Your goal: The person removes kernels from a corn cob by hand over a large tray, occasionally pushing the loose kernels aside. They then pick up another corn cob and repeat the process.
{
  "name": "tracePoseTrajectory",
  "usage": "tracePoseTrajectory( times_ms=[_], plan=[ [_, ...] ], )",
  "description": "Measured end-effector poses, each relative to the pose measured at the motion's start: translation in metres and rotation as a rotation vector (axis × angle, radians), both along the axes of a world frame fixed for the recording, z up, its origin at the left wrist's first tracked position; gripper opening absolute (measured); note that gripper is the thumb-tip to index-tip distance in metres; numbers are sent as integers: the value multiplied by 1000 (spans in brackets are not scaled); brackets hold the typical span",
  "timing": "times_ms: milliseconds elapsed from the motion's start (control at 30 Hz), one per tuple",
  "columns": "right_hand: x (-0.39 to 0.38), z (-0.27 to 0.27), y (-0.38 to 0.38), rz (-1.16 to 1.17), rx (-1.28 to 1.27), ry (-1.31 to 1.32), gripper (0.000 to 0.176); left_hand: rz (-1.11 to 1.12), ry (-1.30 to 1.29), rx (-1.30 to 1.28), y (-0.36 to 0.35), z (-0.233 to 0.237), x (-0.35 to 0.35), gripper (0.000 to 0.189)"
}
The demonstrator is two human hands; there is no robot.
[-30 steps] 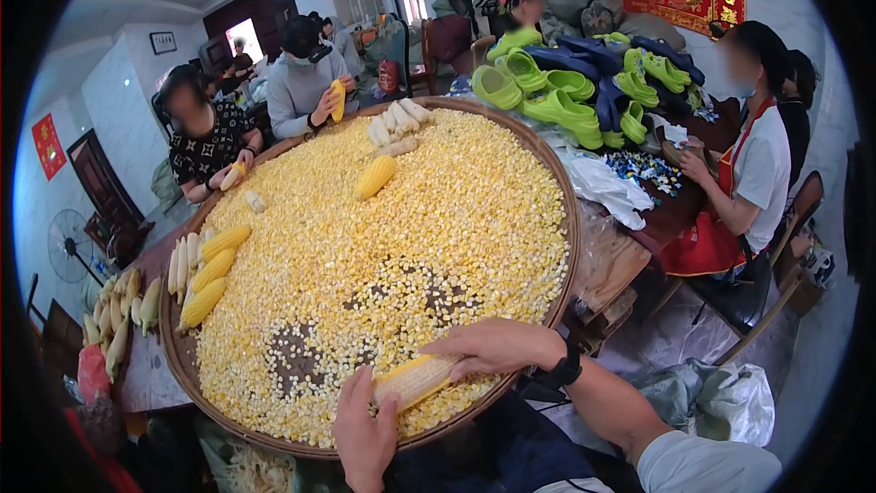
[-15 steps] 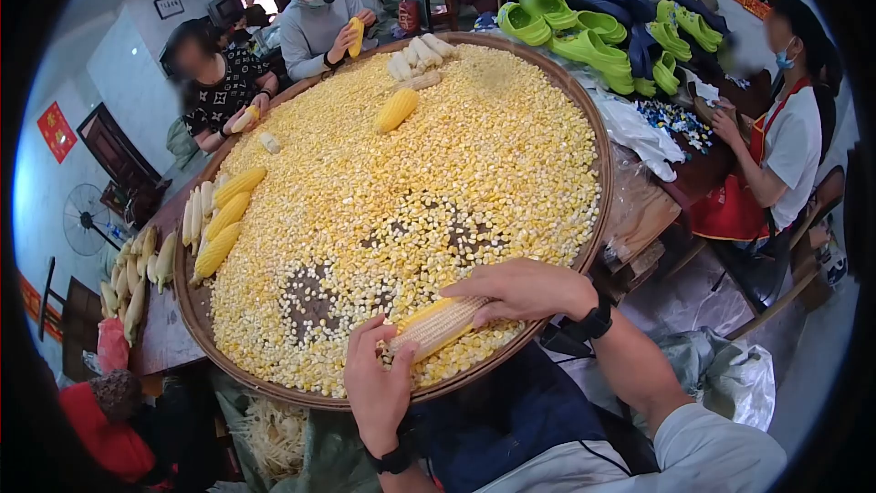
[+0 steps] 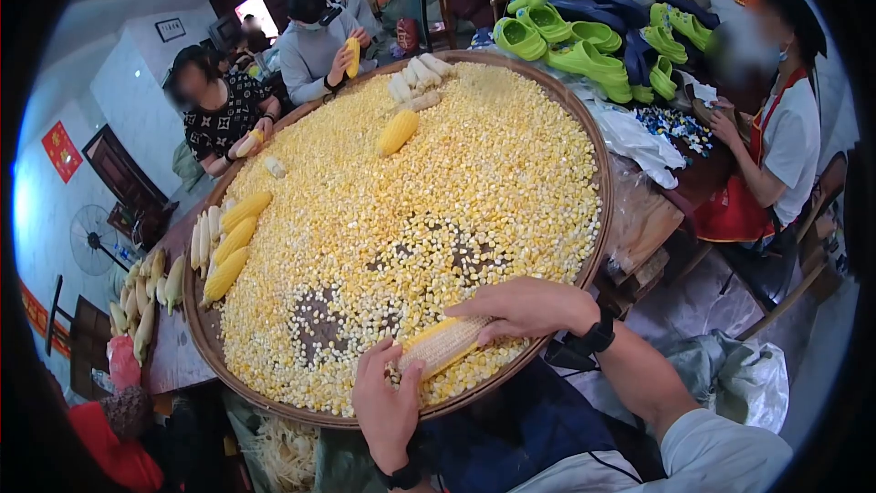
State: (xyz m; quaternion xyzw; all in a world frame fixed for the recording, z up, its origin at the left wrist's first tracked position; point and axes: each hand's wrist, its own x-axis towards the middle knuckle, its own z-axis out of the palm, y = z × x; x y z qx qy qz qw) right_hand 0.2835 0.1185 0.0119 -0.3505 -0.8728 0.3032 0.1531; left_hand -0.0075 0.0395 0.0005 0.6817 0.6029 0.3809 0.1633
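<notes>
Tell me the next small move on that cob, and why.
Probably roll the cob a little with the right hand so the thumb of the left hand can push off the yellow kernels showing along its upper edge; both hands grip it over the tray.

Both hands sit close together at the near edge. The left hand (image 3: 387,409) comes up from below, fingers curled in a grip, thumb pressing forward. The right hand (image 3: 531,308) reaches in from the right, palm down, fingers closed, forearm bare.
</notes>
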Motion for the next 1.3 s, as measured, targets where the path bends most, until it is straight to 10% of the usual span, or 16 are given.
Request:
tracePoseTrajectory(
  times_ms=[1300],
  plan=[
    [0,-3,2,7,15,20,65,-54,-50,43,0,1,1,30]
  ],
)
